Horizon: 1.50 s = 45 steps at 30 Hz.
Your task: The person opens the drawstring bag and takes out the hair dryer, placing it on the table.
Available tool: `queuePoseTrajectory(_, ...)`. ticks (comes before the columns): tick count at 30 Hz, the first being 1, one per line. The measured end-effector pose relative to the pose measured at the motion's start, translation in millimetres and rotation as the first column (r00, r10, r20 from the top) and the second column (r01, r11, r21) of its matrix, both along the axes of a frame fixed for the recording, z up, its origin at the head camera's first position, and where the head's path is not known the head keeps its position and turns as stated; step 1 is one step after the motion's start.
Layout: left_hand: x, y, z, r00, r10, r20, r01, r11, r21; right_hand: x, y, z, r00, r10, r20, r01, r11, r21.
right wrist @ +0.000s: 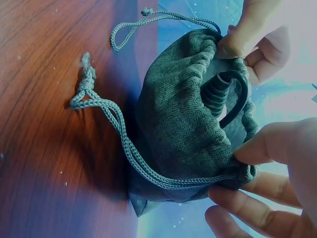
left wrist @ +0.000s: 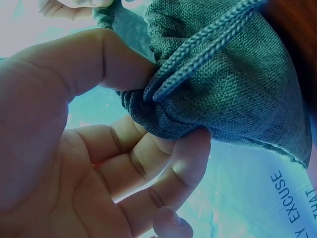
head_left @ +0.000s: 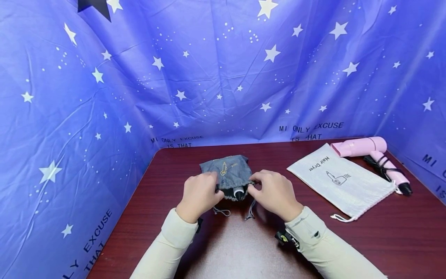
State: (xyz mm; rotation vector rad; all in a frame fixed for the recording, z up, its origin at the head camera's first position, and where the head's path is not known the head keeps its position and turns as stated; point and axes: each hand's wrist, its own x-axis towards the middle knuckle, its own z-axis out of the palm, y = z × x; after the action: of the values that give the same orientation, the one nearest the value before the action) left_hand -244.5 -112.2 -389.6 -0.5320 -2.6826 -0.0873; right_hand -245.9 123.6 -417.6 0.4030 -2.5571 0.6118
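A dark grey drawstring bag (head_left: 230, 170) with a gold print lies on the table, its mouth toward me. Inside the gathered opening shows the end of a hair dryer handle (head_left: 238, 192), with its black ribbed cord guard (right wrist: 217, 95) and a loop of black cord. My left hand (head_left: 200, 195) pinches the left side of the bag's rim between thumb and fingers. On the opposite side, my right hand (head_left: 275, 192) pinches the rim beside its drawstring (right wrist: 131, 148). The rest of the dryer is hidden in the cloth.
At the right lies a white drawstring bag (head_left: 339, 182) printed "Hair Dryer". A pink hair dryer (head_left: 362, 147) with its cord wrapped round the handle lies across that bag's far edge. Blue star-patterned curtains (head_left: 216, 77) stand behind and beside the dark red table (head_left: 139, 232).
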Motion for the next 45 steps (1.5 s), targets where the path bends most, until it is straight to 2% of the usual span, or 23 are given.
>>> queuePoseTrajectory(11,-0.7,-1.6,-1.0,1.000,0.002,0.012,-0.002,1.000,0.001,-1.5,2.2,-0.5,1.000,-0.012,-0.002,0.012,1.000,-0.001)
queuePoseTrajectory(20,-1.1,-3.2,-0.2,1.000,0.000,-0.013,0.000,1.000,0.001,-1.6,4.1,1.5,1.000,-0.009,-0.008,0.009,1.000,-0.008)
queuePoseTrajectory(45,-0.4,-6.1,0.6,1.000,0.004,-0.016,-0.004,1.000,-0.010,-4.1,7.8,2.9,1.000,-0.020,0.005,0.021,1.000,-0.015)
